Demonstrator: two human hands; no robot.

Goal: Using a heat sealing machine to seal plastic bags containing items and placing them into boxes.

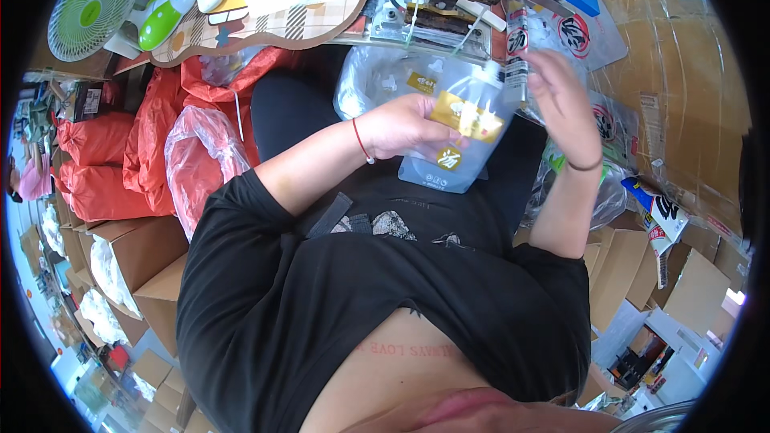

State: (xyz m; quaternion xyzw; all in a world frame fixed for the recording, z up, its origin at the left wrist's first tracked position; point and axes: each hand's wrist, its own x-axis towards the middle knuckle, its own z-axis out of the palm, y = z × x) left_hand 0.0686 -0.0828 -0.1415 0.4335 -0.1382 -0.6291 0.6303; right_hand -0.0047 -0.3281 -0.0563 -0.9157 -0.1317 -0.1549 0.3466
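Checked mat (303, 21): edge upper left
Left hand (411, 127): closed on pouch (468, 143), centre
Right hand (557, 92): half-open, gap to pouch, hold unclear
Clear bag (353, 88): another pouch inside

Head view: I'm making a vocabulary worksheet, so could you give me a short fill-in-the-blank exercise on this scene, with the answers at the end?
The person's ____ hand holds the pouch.
The cord on that wrist is coloured ____.
The white fan has a ____ centre.
The person's shirt is mainly ____.

Missing words: left; red; green; black.
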